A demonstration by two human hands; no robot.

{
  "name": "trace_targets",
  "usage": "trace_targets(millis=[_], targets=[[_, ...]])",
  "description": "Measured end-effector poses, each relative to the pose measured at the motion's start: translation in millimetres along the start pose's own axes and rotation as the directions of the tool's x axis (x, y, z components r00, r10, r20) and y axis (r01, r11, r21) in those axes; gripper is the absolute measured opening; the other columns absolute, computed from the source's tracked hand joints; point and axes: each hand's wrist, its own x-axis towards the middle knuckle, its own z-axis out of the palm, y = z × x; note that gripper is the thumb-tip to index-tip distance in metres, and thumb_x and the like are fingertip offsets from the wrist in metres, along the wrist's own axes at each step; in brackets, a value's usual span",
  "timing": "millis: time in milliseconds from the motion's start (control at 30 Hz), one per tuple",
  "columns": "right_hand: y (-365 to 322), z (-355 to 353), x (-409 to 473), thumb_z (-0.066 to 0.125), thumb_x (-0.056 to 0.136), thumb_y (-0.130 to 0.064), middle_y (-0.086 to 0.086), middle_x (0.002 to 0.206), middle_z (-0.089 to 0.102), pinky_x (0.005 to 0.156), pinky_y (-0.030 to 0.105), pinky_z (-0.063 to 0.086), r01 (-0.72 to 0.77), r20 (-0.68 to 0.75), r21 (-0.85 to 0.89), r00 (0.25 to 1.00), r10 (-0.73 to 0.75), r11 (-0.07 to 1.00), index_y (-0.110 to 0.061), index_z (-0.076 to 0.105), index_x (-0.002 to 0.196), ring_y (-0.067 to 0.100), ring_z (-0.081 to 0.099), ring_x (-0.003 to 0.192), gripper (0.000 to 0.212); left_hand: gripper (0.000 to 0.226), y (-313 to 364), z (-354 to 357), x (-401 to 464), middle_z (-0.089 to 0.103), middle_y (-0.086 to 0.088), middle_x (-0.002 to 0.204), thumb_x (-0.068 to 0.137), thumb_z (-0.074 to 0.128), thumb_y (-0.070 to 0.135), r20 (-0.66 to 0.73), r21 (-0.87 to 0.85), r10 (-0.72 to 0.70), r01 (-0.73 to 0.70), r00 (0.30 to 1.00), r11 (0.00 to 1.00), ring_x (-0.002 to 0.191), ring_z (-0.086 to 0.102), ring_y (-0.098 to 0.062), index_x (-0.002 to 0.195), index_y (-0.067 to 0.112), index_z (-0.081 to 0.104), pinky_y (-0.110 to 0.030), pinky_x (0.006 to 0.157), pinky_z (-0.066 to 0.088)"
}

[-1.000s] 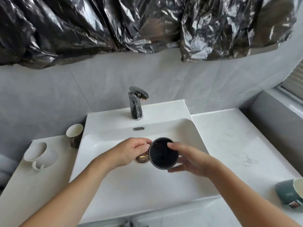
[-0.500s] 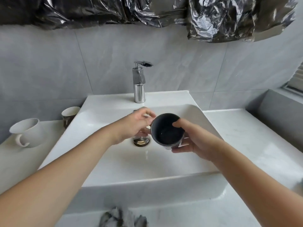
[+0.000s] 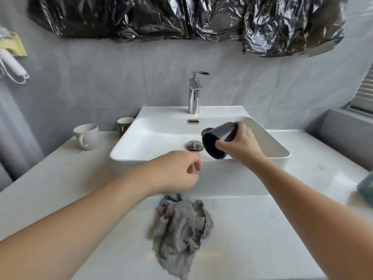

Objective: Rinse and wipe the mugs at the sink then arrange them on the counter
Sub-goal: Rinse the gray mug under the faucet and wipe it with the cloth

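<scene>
Over the sink [image 3: 262, 136], left hand [image 3: 177, 174] released mug [image 3: 217, 140].

Soft daylight reaches me from the window [image 3: 363, 93] on the right; the foil [image 3: 181, 17] overhead glares, edges bow, and my left hand [image 3: 177, 172] smears slightly.

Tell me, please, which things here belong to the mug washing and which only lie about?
For the job:
dark mug in right hand
left hand
grey cloth
white mug
small cup
sink
tap

Lying about:
black plastic sheet
teal object at right edge
</scene>
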Motion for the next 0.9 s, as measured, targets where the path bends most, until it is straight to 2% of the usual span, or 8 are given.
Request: trace_targets(millis=[167, 233, 367, 533, 667, 733, 833, 900], targets=[[-1, 3, 2, 0.076, 0.073, -0.040, -0.002, 0.118, 0.042, 0.091, 0.024, 0.032, 0.061, 0.012, -0.061, 0.998, -0.060, 0.996, -0.015, 0.042, 0.132, 0.013, 0.040, 0.110, 0.072, 0.096, -2, 34, -5, 0.052, 0.008, 0.139, 0.064, 0.066, 0.080, 0.432, 0.285, -0.315, 0.203, 0.845, 0.937, 0.118, 0.055, -0.021, 0.140, 0.029, 0.038, -0.035, 0.095, 0.045], [0, 4, 1, 0.076, 0.073, -0.038, -0.004, 0.118, 0.039, 0.093, 0.024, 0.032, 0.091, -0.005, -0.063, 0.996, -0.091, 0.994, -0.017, 0.039, 0.136, 0.015, 0.041, 0.116, 0.076, 0.086, -2, 52, -7, 0.057, 0.001, 0.132, 0.061, 0.073, 0.073, 0.431, 0.343, -0.326, 0.182, 0.842, 0.922, 0.113, 0.057, -0.025, 0.128, 0.024, 0.046, -0.036, 0.094, 0.048], [1, 7, -1, 0.076, 0.073, -0.039, -0.005, 0.117, 0.037, 0.093, 0.031, 0.038, 0.133, -0.060, -0.063, 0.989, -0.137, 0.989, -0.019, 0.036, 0.135, 0.021, 0.042, 0.120, 0.077, 0.025, -7, 53, -6, 0.061, -0.001, 0.096, 0.076, 0.066, 0.029, 0.318, 0.273, -0.220, 0.133, 0.922, 0.953, 0.070, 0.064, -0.025, 0.090, 0.027, 0.045, -0.032, 0.059, 0.054], [3, 10, -8, 0.079, 0.070, -0.036, 0.000, 0.123, 0.039, 0.093, 0.031, 0.035, 0.200, -0.165, -0.055, 0.964, -0.207, 0.978, -0.019, 0.033, 0.139, 0.022, 0.040, 0.118, 0.085, 0.038, 3, 9, -3, 0.051, -0.010, 0.087, 0.083, 0.049, 0.006, 0.154, -0.048, -0.127, 0.136, 0.980, 0.990, 0.042, 0.050, -0.024, 0.109, 0.024, 0.027, -0.037, 0.038, 0.048], [3, 2, -4, 0.081, 0.074, -0.037, -0.005, 0.122, 0.043, 0.095, 0.026, 0.036, 0.149, -0.122, 0.104, 0.983, -0.137, 0.983, -0.023, 0.040, 0.132, 0.010, 0.044, 0.113, 0.072, 0.040, 1, -25, 11, 0.040, -0.006, 0.075, 0.083, 0.056, 0.011, -0.094, -0.248, -0.154, 0.127, 0.984, 0.960, 0.050, 0.042, -0.021, 0.101, 0.024, 0.023, -0.027, 0.039, 0.042], [6, -6, 4, 0.082, 0.074, -0.040, 0.001, 0.118, 0.061, 0.089, 0.032, 0.052, 0.019, -0.044, 0.346, 0.999, -0.004, 0.938, -0.022, 0.054, 0.115, 0.016, 0.060, 0.104, 0.053, 0.041, -6, -36, 30, 0.036, -0.002, 0.074, 0.082, 0.059, 0.012, -0.257, -0.346, -0.184, 0.088, 0.949, 0.934, 0.056, 0.037, -0.017, 0.102, 0.022, 0.025, -0.024, 0.041, 0.035], [11, -18, 15, 0.074, 0.086, -0.038, 0.023, 0.107, 0.070, 0.083, 0.048, 0.061, -0.208, 0.179, 0.555, 0.975, 0.128, 0.806, -0.008, 0.066, 0.111, 0.026, 0.067, 0.084, 0.040, 0.039, -3, -45, 71, 0.038, -0.004, 0.081, 0.067, 0.060, 0.016, -0.369, -0.672, -0.198, -0.114, 0.908, 0.732, 0.067, 0.036, -0.018, 0.096, 0.019, 0.034, -0.028, 0.053, 0.030], [13, -22, 19, 0.067, 0.092, -0.037, 0.022, 0.096, 0.070, 0.083, 0.048, 0.062, -0.245, 0.243, 0.581, 0.962, 0.121, 0.776, -0.002, 0.069, 0.108, 0.023, 0.060, 0.078, 0.039, 0.034, 3, -40, 100, 0.040, -0.004, 0.082, 0.060, 0.059, 0.016, -0.426, -0.683, -0.119, -0.232, 0.897, 0.692, 0.070, 0.036, -0.017, 0.087, 0.016, 0.040, -0.031, 0.057, 0.030]])
